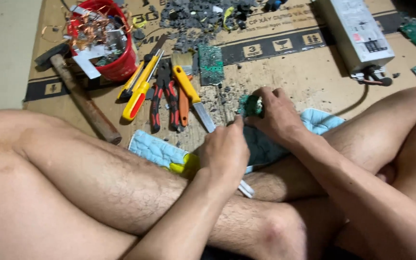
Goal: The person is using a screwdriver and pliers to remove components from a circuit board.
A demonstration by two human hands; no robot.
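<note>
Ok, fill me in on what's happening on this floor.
A person sits cross-legged on cardboard. The right hand pinches a small green circuit board piece; the left hand grips a yellow-handled tool over a light blue quilted cloth. A hammer, pliers, utility knives and a red bucket of copper wire lie beyond.
</note>
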